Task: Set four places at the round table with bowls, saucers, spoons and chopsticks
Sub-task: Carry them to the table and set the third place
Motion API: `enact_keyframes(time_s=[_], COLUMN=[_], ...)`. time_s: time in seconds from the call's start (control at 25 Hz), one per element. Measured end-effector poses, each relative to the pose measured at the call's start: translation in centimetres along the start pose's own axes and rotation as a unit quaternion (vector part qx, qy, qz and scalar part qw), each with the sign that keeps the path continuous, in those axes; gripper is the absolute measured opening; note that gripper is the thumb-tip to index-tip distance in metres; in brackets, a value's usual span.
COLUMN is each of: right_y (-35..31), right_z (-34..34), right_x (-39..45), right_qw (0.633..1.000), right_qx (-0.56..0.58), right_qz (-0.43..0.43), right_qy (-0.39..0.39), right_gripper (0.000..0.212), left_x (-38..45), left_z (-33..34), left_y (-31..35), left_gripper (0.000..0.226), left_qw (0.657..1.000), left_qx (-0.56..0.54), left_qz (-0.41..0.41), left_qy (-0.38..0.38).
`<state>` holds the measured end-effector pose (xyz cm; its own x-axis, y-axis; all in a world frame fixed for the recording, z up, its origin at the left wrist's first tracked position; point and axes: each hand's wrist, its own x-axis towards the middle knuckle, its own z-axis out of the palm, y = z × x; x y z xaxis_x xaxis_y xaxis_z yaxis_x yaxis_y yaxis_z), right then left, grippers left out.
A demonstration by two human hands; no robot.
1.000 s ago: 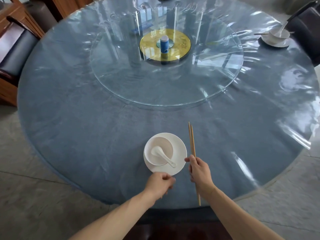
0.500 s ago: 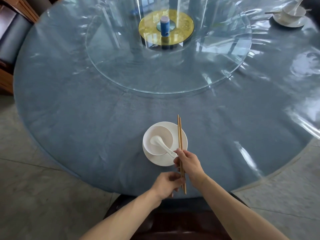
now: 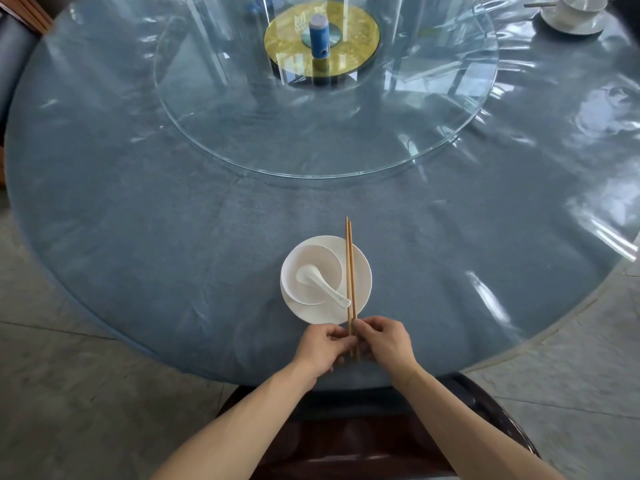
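Observation:
A white saucer (image 3: 360, 271) sits near the front edge of the round grey-blue table (image 3: 138, 220). On it stands a white bowl (image 3: 311, 258) with a white spoon (image 3: 320, 285) inside, handle pointing right and toward me. A pair of wooden chopsticks (image 3: 350, 268) lies across the saucer's right part, tips pointing away from me. My left hand (image 3: 322, 348) and my right hand (image 3: 384, 342) both pinch the chopsticks' near ends, one from each side. A second white bowl and saucer (image 3: 575, 12) with chopsticks stands at the far right.
A glass turntable (image 3: 242, 133) covers the table's middle, with a gold disc (image 3: 287, 43) and a blue bottle (image 3: 320, 36) at its centre. A dark chair (image 3: 346, 441) stands below my arms. Another chair (image 3: 14, 50) is at far left. Clear plastic covers the table.
My right hand carried the chopsticks left from beside the saucer onto its right part. My left hand rose and took hold of their near ends. The view tilted down.

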<state>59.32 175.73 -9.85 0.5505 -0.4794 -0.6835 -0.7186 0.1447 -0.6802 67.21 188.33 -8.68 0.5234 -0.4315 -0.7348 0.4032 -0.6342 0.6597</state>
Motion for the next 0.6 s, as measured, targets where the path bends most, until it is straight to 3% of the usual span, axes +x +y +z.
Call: enact_keyframes(time_s=[0.2, 0.6], right_y=[0.4, 0.6], right_z=[0.4, 0.9], right_x=[0.6, 1.2], right_qw=[1.000, 0.998], right_qx=[0.000, 0.000], right_qz=[-0.003, -0.006], right_qy=[0.028, 0.055], right_gripper=[0.012, 0.013], left_x=[0.1, 0.2], left_z=[0.2, -0.2], left_y=[0.1, 0.1], left_gripper=[0.008, 0.014], left_qw=[0.999, 0.999], left_qx=[0.016, 0.029], left_qz=[-0.012, 0.009], left_qy=[0.028, -0.016])
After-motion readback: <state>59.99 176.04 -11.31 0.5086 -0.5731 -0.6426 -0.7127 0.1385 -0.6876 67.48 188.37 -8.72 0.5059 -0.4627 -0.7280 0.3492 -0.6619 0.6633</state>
